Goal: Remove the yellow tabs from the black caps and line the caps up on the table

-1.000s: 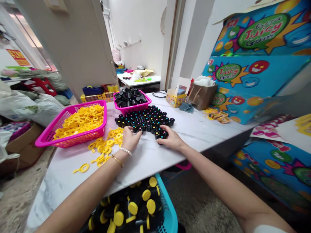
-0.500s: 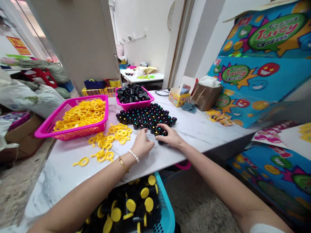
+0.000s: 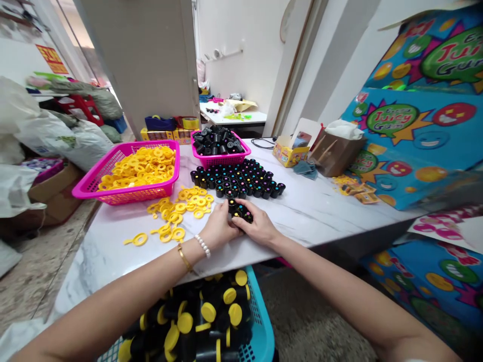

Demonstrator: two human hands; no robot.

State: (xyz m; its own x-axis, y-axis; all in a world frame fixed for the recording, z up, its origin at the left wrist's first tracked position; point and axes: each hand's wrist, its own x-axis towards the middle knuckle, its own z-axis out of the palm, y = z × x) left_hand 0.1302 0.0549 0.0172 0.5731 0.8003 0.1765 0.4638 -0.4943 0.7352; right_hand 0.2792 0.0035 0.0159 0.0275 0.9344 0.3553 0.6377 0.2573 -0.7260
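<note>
My left hand (image 3: 222,225) and my right hand (image 3: 258,224) meet near the table's front edge, closed around a small cluster of black cylinders (image 3: 239,208) with coloured dots on top. Their fingers press the cluster from both sides; the fingertips are partly hidden. Just behind, a larger group of the same upright black cylinders (image 3: 241,180) stands packed together. Loose yellow rings with tabs (image 3: 180,206) lie left of my left hand.
A pink basket (image 3: 124,195) of yellow rings stands at the left. Behind the group is a smaller pink basket (image 3: 222,160) of black cylinders. Below the edge sits a turquoise basket (image 3: 260,311) of black pieces with yellow caps. Gum cartons (image 3: 407,130) rise at the right.
My left hand has moved right to meet my right hand. The small cluster now sits between both hands, apart from the larger group. The view has turned slightly left.
</note>
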